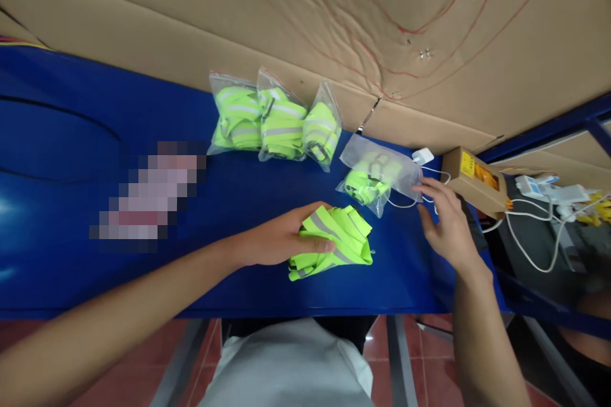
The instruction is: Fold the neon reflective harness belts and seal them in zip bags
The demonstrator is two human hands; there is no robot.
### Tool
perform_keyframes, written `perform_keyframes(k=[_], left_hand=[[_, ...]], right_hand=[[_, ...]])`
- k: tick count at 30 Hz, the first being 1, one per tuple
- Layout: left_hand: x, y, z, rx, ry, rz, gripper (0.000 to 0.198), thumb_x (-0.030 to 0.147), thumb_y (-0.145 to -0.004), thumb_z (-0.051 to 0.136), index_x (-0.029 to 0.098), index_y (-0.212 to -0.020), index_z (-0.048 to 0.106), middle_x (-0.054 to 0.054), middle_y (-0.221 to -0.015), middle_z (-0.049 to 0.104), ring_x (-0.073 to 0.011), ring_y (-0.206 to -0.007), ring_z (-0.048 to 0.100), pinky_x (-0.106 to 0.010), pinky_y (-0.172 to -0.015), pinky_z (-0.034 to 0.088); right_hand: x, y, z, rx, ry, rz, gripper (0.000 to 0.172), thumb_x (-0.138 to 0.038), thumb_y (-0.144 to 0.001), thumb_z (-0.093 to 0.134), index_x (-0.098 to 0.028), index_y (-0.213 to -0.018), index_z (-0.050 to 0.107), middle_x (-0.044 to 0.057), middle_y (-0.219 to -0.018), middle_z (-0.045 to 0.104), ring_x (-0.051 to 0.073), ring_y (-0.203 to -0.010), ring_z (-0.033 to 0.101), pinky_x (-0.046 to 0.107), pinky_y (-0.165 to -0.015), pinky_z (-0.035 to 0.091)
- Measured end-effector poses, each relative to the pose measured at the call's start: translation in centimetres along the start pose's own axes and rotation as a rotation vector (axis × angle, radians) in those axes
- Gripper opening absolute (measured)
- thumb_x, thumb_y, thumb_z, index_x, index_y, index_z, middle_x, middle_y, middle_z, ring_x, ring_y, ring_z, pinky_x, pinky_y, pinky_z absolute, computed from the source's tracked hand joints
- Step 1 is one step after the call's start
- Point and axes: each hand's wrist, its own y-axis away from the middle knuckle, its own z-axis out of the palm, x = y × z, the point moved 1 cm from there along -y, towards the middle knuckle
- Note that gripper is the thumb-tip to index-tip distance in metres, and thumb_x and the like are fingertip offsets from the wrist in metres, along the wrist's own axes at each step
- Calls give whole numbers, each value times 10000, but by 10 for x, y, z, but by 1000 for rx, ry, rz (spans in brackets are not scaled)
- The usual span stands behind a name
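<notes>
My left hand grips a folded bundle of yellow-green reflective straps above the blue table, its thumb across the top. On the right, my right hand has its fingers apart at the right end of an empty-looking clear plastic bag; whether it touches the bag I cannot tell. That bag partly covers a filled bag of yellow-green straps. Along the back stand several more clear bags with the same straps, among them one at the left, one in the middle and a smaller one.
The blue table meets a cardboard sheet at the back. A pixelated item lies at the left. White cables, a white plug and an open cardboard box are at the right, near a blue metal frame.
</notes>
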Motion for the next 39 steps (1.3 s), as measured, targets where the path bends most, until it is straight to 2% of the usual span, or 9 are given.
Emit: perform_keyframes(k=[3, 5, 9, 12, 17, 23, 27, 33, 39], left_hand=[[0, -1, 1, -13, 14, 11, 449, 304, -849, 823, 192, -1223, 601, -38, -1131, 726, -177, -1023, 689, -307, -907, 532], [2, -1, 0, -6, 14, 8, 456, 299, -849, 823, 190, -1228, 595, -40, -1134, 725, -180, -1021, 688, -315, -910, 532], [9, 2, 0, -33, -1, 12, 445, 278, -857, 814, 187, -1226, 583, -41, -1127, 716, -185, -1024, 682, -327, -927, 528], [12, 5, 4, -77, -8, -4, 512, 248, -842, 821, 213, -1270, 542, -15, -1079, 691, -165, -970, 669, -305, -880, 527], [5, 3, 7, -50, -57, -47, 558, 311, -795, 858, 216, -1242, 538, -18, -1077, 667, -189, -1015, 646, -314, -869, 516], [-1, 3, 5, 81, -58, -185, 745, 371, -728, 904, 228, -1325, 481, -34, -1076, 701, -228, -993, 688, -334, -825, 526], [2, 3, 6, 88, -35, -147, 833, 321, -731, 894, 273, -1445, 468, -38, -1149, 724, -238, -1055, 702, -337, -862, 537], [6, 0, 5, 56, -96, -83, 380, 331, -817, 832, 218, -1143, 672, -20, -1099, 756, -205, -1012, 696, -338, -921, 516], [4, 1, 9, 198, -117, -109, 409, 382, -794, 852, 197, -1040, 583, -1, -980, 702, -177, -924, 647, -305, -826, 504]], right_hand=[[25, -16, 12, -23, 79, -57, 392, -119, -1013, 424, -213, -1328, 638, 129, -1385, 666, 313, -1292, 624, 503, -1030, 481], [26, -27, 14, -30, 97, -97, 283, -177, -1035, 488, -202, -1220, 701, 109, -1234, 743, 305, -1147, 690, 463, -946, 498], [-17, -38, 15, -33, -91, -172, 110, -295, -992, 684, -222, -1044, 748, 28, -947, 780, 211, -865, 723, 371, -834, 493], [-61, -37, 21, -67, -356, -99, 99, -274, -964, 726, -222, -1045, 746, -2, -841, 746, 148, -746, 700, 285, -727, 516], [-92, -32, 42, -214, -688, -113, 207, -171, -1019, 604, -234, -1139, 760, 17, -984, 778, 132, -868, 746, 236, -744, 555], [-87, -27, 51, -140, -759, -48, 228, -146, -1010, 616, -245, -1146, 770, 7, -983, 766, 112, -875, 720, 230, -770, 560], [-87, -26, 50, -115, -772, -1, 213, -155, -1009, 626, -253, -1129, 772, -5, -959, 752, 108, -851, 698, 239, -769, 561], [-89, -24, 42, -59, -723, 18, 227, -147, -1003, 637, -262, -1145, 772, -10, -964, 752, 109, -839, 688, 241, -757, 562], [-98, -17, 37, 92, -556, -81, 341, -67, -959, 666, -246, -1240, 740, 24, -1036, 741, 130, -888, 694, 256, -791, 568]])
